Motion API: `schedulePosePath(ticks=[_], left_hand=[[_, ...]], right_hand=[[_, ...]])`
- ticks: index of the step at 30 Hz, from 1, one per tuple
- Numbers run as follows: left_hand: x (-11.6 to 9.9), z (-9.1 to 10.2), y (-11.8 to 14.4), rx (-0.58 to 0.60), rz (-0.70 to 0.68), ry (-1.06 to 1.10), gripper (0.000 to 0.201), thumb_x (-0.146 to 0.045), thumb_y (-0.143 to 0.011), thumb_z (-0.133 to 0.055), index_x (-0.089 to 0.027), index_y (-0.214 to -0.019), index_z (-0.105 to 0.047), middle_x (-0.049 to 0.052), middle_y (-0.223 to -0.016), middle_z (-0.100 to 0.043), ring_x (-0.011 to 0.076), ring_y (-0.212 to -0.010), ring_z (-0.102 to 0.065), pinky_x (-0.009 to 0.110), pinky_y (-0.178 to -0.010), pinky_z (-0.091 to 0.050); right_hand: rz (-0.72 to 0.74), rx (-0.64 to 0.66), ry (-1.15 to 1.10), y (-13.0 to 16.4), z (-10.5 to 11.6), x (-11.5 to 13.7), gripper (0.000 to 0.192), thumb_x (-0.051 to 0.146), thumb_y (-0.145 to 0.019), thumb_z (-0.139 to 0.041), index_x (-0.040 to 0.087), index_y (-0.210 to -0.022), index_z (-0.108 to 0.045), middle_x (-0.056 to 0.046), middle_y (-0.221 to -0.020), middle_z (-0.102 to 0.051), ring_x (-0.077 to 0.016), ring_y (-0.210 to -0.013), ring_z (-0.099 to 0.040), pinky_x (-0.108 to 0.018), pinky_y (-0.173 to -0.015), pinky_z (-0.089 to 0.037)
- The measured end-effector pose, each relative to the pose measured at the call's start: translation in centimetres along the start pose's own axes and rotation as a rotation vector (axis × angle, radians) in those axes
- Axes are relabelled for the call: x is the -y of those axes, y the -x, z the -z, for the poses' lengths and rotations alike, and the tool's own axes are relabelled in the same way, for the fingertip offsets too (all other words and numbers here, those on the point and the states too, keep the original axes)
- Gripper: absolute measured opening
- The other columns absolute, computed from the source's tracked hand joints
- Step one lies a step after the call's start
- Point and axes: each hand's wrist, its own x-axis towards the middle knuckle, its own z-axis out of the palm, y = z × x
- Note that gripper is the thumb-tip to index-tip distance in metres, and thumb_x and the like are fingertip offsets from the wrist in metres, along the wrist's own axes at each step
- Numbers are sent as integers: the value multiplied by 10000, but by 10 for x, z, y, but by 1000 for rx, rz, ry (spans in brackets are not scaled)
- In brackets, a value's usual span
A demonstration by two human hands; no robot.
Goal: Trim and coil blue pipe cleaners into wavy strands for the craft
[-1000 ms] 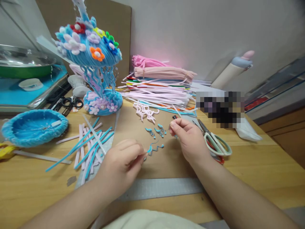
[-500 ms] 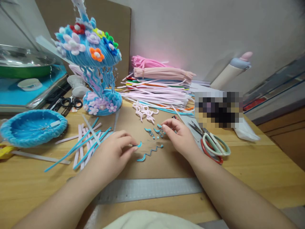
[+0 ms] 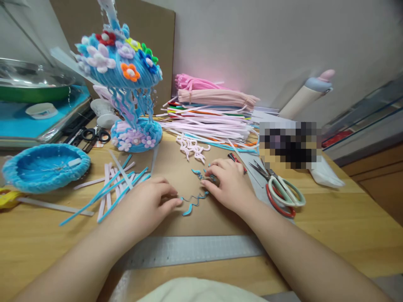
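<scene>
My left hand (image 3: 157, 200) has thumb and index finger closed at the blue left tip of a thin wavy pipe cleaner piece (image 3: 195, 199). That piece lies across a brown cardboard sheet (image 3: 176, 224), with a short curved blue pipe cleaner piece (image 3: 187, 210) just below it. My right hand (image 3: 228, 182) hovers low over the cardboard, fingers bent, thumb and index apart. Partly under its fingers are small coiled pipe cleaner pieces (image 3: 197, 173) with blue ends. Further up sits a cluster of curled pale pink pieces (image 3: 192, 147).
Scissors (image 3: 281, 191) lie to the right. Blue and white pipe cleaner strips (image 3: 110, 186), a fuzzy blue bowl shape (image 3: 47, 167) and a flower-covered blue jellyfish-like craft (image 3: 126, 75) are on the left. Pipe cleaner bundles (image 3: 214, 100) are stacked behind; a ruler (image 3: 195, 250) lies in front.
My right hand has come down and left, over the coiled pieces. My left fingers have shifted slightly down; the blue end that stuck out of them no longer shows as before.
</scene>
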Motion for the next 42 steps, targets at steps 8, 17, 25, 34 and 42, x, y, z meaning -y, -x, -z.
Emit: schedulePosePath(ticks=[8,17,25,34,42], left_hand=[[0,-1,0,-227,28,53,251,-367,-859,-507,-192,-895,-683,53,-913,-652,210,-854,-604,345,-756,-451],[-9,-12,2,-279,-74,143,162,-303,-850,-548,-194,-921,-645,45,-887,-655,199,-861,-590,321,-755,-442],[-14,-10,2,-212,-51,195,178,-317,-855,-528,-187,-772,-617,12,-756,-615,164,-715,-557,281,-636,-399],[-11,-2,3,-311,-9,157,185,-292,-854,-523,-194,-714,-594,3,-717,-615,157,-686,-547,268,-605,-390],[-8,7,2,-435,30,128,166,-295,-852,-531,-204,-731,-599,-4,-747,-623,153,-719,-547,259,-589,-380]], right_hand=[[35,23,63,-3,-6,3,67,221,-832,-609,200,-771,-629,-32,-925,-639,-216,-930,-485,-379,-774,-249],[258,-35,-5,11,16,23,136,239,-921,-496,218,-850,-611,-23,-994,-663,-191,-996,-495,-390,-849,-224],[334,-96,76,15,14,24,158,221,-937,-475,216,-851,-608,1,-1013,-680,-177,-1042,-500,-388,-873,-217],[259,-170,88,8,23,11,139,259,-923,-503,225,-833,-603,-8,-982,-686,-184,-995,-536,-396,-859,-219],[188,-236,85,2,32,0,127,247,-901,-530,224,-797,-599,-15,-931,-674,-203,-957,-540,-399,-842,-227]])
